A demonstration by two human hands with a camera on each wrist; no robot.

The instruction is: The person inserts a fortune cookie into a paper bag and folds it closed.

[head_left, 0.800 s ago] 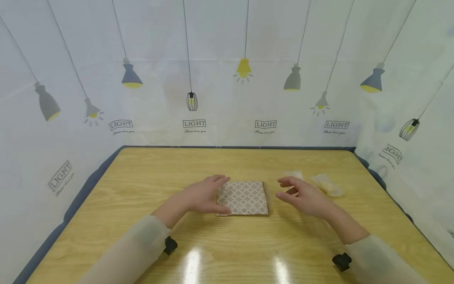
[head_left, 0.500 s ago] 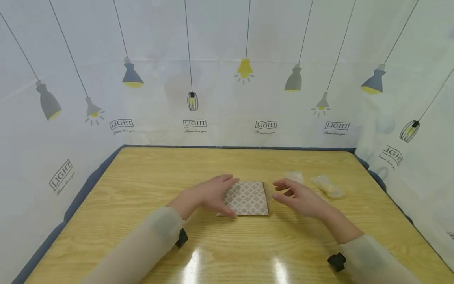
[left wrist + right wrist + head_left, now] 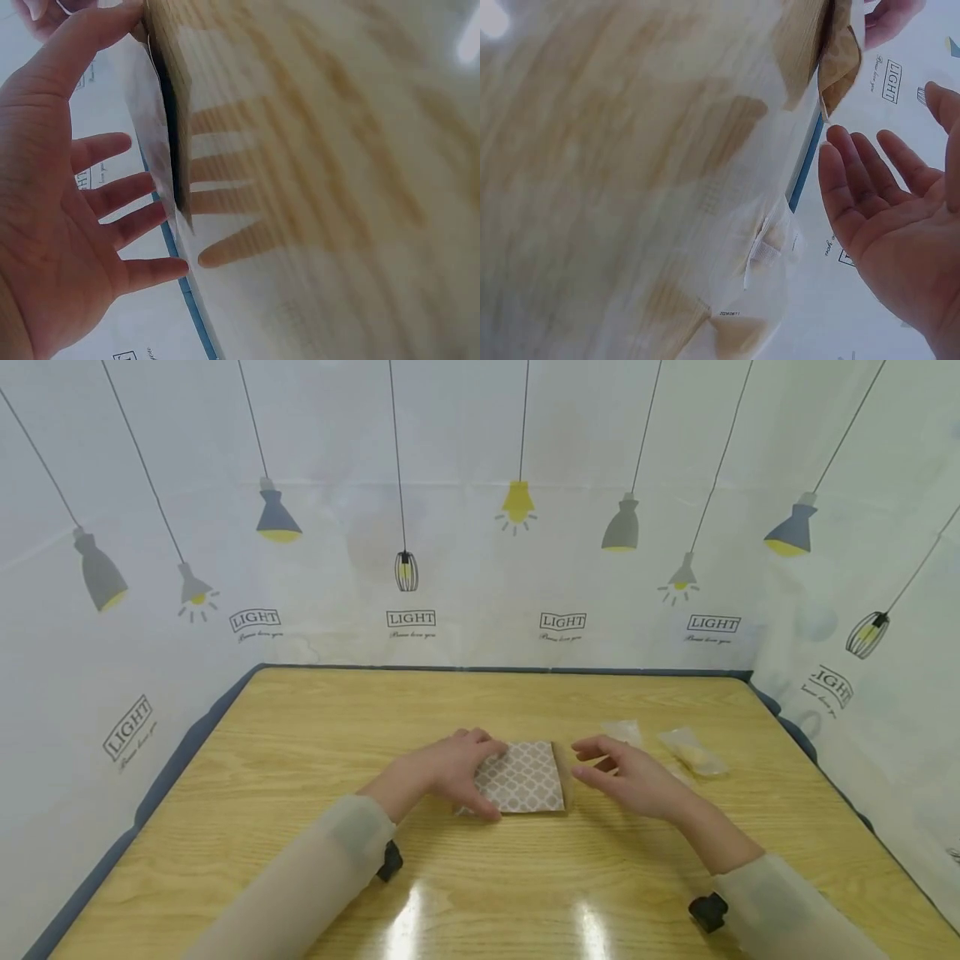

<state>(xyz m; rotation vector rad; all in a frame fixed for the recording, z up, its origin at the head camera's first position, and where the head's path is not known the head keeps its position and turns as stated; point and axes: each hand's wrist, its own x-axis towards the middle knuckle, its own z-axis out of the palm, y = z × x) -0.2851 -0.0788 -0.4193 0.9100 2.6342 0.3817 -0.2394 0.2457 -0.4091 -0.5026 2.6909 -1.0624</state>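
A flat paper bag (image 3: 528, 777) with a white lattice print on beige lies on the wooden table. My left hand (image 3: 453, 770) is over its left part, fingers spread, thumb at the near edge. In the left wrist view, the thumb (image 3: 97, 26) reaches the bag's edge while the other fingers stay straight. My right hand (image 3: 637, 781) hovers just right of the bag, fingers loosely bent and holding nothing. The bag's right end (image 3: 841, 71) gapes slightly in the right wrist view, showing plain brown paper inside.
Two clear plastic packets lie right of the bag: one (image 3: 693, 752) with pale yellowish contents, the other (image 3: 628, 731) partly behind my right hand. The glossy wooden table (image 3: 337, 702) ends at a white lamp-printed curtain (image 3: 465, 543) with a dark blue strip along the edge.
My left hand has moved right, from the bag's left edge to further over it. The right hand has shifted slightly left towards the bag's right end.
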